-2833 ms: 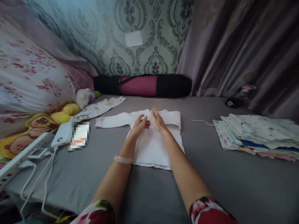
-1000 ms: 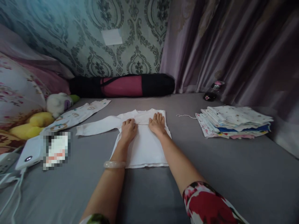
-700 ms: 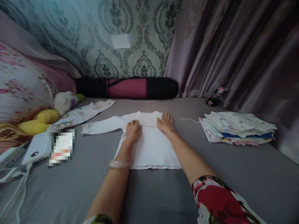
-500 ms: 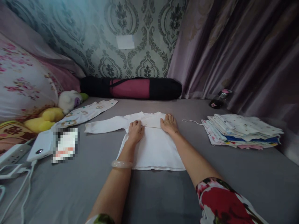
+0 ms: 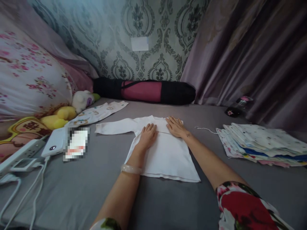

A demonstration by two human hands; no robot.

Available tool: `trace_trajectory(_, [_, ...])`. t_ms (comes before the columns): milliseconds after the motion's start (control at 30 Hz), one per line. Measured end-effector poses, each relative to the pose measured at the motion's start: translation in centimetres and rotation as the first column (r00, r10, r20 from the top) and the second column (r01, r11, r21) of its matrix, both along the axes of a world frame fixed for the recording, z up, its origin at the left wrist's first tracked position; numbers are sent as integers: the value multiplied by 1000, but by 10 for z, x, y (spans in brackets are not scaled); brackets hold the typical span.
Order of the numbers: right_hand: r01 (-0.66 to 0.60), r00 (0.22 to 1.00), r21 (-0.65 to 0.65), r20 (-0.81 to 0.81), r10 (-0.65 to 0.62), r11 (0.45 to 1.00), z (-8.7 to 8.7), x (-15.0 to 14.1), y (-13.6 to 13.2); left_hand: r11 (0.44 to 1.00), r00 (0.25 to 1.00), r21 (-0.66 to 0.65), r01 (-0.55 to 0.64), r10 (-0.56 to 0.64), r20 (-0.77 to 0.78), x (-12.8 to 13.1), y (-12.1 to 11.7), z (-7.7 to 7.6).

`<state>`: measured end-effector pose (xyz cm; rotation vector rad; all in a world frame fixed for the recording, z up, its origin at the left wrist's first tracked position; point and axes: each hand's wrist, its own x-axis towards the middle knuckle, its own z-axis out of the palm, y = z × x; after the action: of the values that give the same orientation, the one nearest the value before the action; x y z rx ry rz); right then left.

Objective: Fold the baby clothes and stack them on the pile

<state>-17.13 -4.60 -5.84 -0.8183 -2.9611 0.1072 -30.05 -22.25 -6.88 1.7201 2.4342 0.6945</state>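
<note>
A small white long-sleeved shirt (image 5: 165,156) lies spread on the grey bed sheet (image 5: 100,179). One sleeve stretches out to the left; the other is folded across the chest. My left hand (image 5: 148,135) rests flat on the middle of the chest, fingers extended, near the end of the folded sleeve. Near the right shoulder, my right hand (image 5: 177,127) presses on the folded sleeve with its fingers stretched out. Neither hand grips the cloth.
Folded patterned clothes (image 5: 261,143) are stacked at right, beside a dark bottle (image 5: 236,108). Patterned pants (image 5: 98,114), plush toys (image 5: 82,100), a white power bank (image 5: 54,142) and a power strip (image 5: 24,153) with cables lie left. A black-and-pink long bag (image 5: 141,91) lines the wall.
My left hand has flattened and its fingers have straightened on the shirt. My right hand's fingers have shifted left over the folded sleeve. The whole view has turned slightly left.
</note>
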Motion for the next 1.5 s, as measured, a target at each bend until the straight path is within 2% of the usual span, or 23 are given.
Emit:
trace_trajectory(100, [8, 1000, -33, 12, -8, 999, -7, -1, 7, 998, 1000, -57, 0, 0, 2, 1, 0, -1])
trace_trajectory(233, [11, 1000, -46, 26, -10, 999, -10, -2, 9, 998, 1000, -65, -5, 5, -11, 1, 0, 0])
trace_trajectory(500, [27, 998, -90, 53, -23, 996, 0, -4, 4, 998, 1000, -56, -18, 17, -19, 0, -1, 2])
trace_trajectory(600, [58, 998, -70, 20, -56, 996, 3, -5, -2, 999, 999, -45, -26, 25, -29, 1, -2, 4])
trace_trajectory(900, [129, 991, -54, -15, -130, 990, -10, -5, -18, 996, 992, -80, -50, 40, -119, 1, -2, 3])
trace_trajectory(1067, [134, 991, -76, -17, -136, 988, -5, -5, -18, 998, 992, -55, -34, 27, -123, -3, -2, -2])
trace_trajectory(1167, [115, 992, -92, -33, -118, 989, 2, 0, -37, 999, 991, -27, -24, 20, -134, -6, 0, -7])
trace_trajectory(1367, [-55, 998, -177, -48, 47, 983, 1, 30, -106, 999, 986, 54, 7, 2, -167, -13, 7, -19])
trace_trajectory(1500, [-71, 996, -116, -69, 63, 991, -6, 53, -116, 997, 985, 76, 32, -19, -173, -17, 7, -23])
